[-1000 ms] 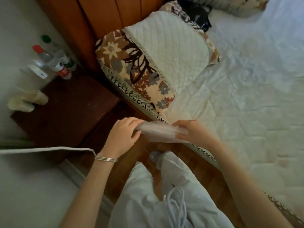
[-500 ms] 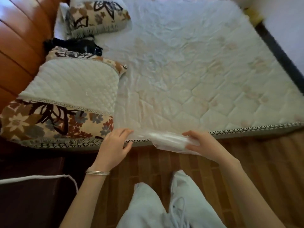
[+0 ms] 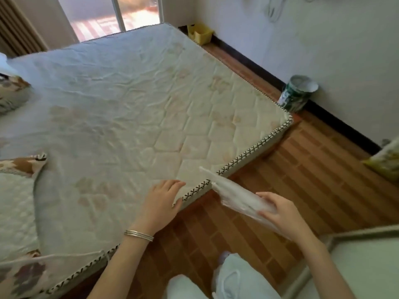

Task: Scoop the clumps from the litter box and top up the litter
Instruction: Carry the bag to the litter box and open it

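Observation:
My right hand [image 3: 280, 212] grips a crumpled, translucent plastic bag [image 3: 233, 195] that sticks out up and to the left over the wooden floor. My left hand [image 3: 162, 199] hovers over the near edge of the mattress [image 3: 129, 100] with its fingers loosely extended and nothing in them; a thin bracelet circles its wrist. No litter box or scoop is in view.
A green-and-white tin can [image 3: 295, 93] stands against the right wall. A yellow plastic container [image 3: 200, 34] sits in the far corner. A yellow-green bag [image 3: 386, 160] lies at the right edge. Patterned pillows [image 3: 17, 167] lie on the left. A pale surface [image 3: 367, 266] is at lower right.
The view has swung right, from the nightstand and headboard to the foot of the bed. My left hand has let go of the bag; only my right hand holds it now.

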{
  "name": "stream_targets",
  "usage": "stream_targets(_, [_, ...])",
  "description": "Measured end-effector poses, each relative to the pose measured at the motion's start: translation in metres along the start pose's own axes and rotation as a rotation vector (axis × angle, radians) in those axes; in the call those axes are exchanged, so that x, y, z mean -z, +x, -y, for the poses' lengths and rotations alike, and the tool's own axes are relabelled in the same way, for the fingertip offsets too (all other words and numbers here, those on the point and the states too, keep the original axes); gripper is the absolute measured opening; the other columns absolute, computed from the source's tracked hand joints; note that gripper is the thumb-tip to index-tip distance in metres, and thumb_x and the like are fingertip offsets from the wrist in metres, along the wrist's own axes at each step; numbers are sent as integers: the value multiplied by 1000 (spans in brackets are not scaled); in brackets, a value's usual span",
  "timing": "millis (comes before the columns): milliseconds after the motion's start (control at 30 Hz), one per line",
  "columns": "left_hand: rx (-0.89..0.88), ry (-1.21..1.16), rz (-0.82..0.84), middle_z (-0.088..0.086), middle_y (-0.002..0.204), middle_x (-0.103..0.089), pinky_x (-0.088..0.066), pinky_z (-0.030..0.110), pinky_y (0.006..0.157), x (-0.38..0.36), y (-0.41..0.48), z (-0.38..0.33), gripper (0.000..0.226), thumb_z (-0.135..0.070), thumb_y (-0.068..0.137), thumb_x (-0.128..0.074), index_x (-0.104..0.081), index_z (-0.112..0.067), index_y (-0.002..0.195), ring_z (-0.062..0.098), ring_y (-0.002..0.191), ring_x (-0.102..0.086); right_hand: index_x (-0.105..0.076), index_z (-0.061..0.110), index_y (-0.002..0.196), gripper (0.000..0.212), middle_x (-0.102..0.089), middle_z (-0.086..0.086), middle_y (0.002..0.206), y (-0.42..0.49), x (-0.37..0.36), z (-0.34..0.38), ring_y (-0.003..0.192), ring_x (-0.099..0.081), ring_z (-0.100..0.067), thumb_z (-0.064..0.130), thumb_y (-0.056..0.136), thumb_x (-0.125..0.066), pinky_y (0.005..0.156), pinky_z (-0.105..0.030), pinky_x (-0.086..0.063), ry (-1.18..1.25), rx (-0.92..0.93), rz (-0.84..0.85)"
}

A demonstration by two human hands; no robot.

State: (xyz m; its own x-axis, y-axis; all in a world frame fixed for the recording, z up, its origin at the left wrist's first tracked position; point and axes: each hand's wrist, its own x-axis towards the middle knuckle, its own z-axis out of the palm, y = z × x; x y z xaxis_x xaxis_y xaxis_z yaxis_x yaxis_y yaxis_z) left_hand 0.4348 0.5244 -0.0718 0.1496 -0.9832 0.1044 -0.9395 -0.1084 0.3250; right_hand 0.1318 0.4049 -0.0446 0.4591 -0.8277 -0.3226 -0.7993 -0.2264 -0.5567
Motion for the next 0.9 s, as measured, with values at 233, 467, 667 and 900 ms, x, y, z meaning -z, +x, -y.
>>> stream_targets(233, [-150, 34, -14, -5, 109, -64, -49, 35, 79, -38, 145, -110, 45, -39, 80, -37, -62, -20, 113, 20, 97, -61, -54, 28, 120, 37, -58, 12, 108, 34, 108, -103, 100, -54, -8, 20, 85, -64, 81, -20, -42, 26, -145, -113])
stream_targets(467, [-312, 42, -7, -6, 110, -63, -44, 36, 90, -57, 238, -190, 41, -41, 83, -41, -61, -23, 113, 18, 101, -59, -52, 31, 123, 40, -56, 12, 111, 52, 166, -154, 103, -53, -8, 24, 86, -63, 86, -24, -45, 126, -250, -239])
stream_targets(667, [-446, 78, 47, -5, 115, -61, -34, 36, 100, -94, 311, -223, 38, -41, 84, -52, -58, -25, 118, 20, 111, -54, -49, 33, 126, 42, -55, 12, 114, 81, 179, -185, 99, -48, -4, 24, 87, -62, 86, -22, -43, 192, -371, -251])
stream_targets(900, [-575, 110, 113, -2, 117, -60, -32, 41, 101, -113, 429, -249, 42, -40, 82, -45, -55, -23, 119, 25, 114, -53, -47, 35, 127, 43, -55, 10, 125, 152, 233, -207, 111, -53, -9, 25, 88, -60, 91, -27, -46, 174, -469, -328])
